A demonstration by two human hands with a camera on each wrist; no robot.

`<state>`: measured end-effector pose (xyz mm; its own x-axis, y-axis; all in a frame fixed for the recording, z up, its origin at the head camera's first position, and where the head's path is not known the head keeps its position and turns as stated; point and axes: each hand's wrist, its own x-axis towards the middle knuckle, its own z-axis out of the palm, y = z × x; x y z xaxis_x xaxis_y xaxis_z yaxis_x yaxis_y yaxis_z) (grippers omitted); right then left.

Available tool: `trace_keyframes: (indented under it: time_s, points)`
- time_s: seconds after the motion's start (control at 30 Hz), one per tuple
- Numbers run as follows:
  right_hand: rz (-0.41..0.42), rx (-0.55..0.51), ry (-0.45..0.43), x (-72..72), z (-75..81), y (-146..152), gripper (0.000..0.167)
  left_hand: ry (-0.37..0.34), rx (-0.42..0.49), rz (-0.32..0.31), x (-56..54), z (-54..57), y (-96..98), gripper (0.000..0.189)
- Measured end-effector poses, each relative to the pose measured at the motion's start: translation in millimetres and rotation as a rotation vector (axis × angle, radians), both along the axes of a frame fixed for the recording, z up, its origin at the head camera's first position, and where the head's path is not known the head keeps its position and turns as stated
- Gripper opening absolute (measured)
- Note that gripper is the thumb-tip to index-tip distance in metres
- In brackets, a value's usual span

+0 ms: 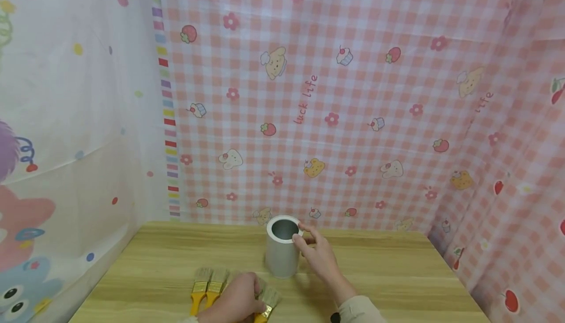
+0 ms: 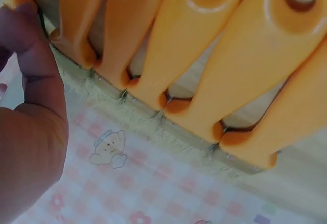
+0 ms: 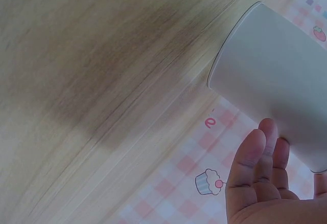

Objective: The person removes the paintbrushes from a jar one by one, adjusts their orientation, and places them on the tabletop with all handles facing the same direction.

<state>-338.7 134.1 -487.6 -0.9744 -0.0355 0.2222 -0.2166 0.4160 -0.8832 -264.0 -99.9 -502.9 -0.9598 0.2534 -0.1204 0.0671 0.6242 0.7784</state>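
Note:
A white cylindrical canister (image 1: 282, 256) stands upright on the table, its open top showing a grey inside. My right hand (image 1: 319, 252) holds it at the right side of the rim, thumb at the front. The right wrist view shows the fingers (image 3: 250, 150) beside the canister's wall (image 3: 276, 65). Left of the canister, several flat paintbrushes (image 1: 200, 286) lie in a row, bristles pointing away from me. My left hand (image 1: 238, 296) pinches the rightmost paintbrush (image 1: 268, 299). In the left wrist view, that hand (image 2: 36, 91) is beside the orange handles (image 2: 240, 65); its fingertips are partly cut off.
The wood-grain table (image 1: 379, 274) carries the canister and brushes. A pink checked curtain (image 1: 326, 141) hangs behind it and along the right, and a white patterned cloth (image 1: 88, 141) hangs at the left.

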Motion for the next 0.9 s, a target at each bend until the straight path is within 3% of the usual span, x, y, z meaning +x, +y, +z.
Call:
trace_keyframes:
  time_s: [0.17,0.47,0.73,0.9]
  points:
    - [0.003,0.008,-0.003,-1.9,-1.0,-1.8,0.050,0.076,-0.049,-0.038,0.3,-1.1,-0.9,0.033]
    - [0.020,0.007,-0.015,-4.8,-1.9,-3.9,0.050,0.049,-0.016,-0.020,-1.9,-3.1,-5.0,0.030]
    - [0.013,0.047,-0.025,-1.3,-1.5,-3.2,0.052,0.199,0.018,-0.002,-5.6,0.0,-20.2,0.027]
    - [-0.021,0.170,-0.005,5.6,-1.6,5.4,0.061,0.308,-0.076,0.085,-8.2,13.5,-39.3,0.029]
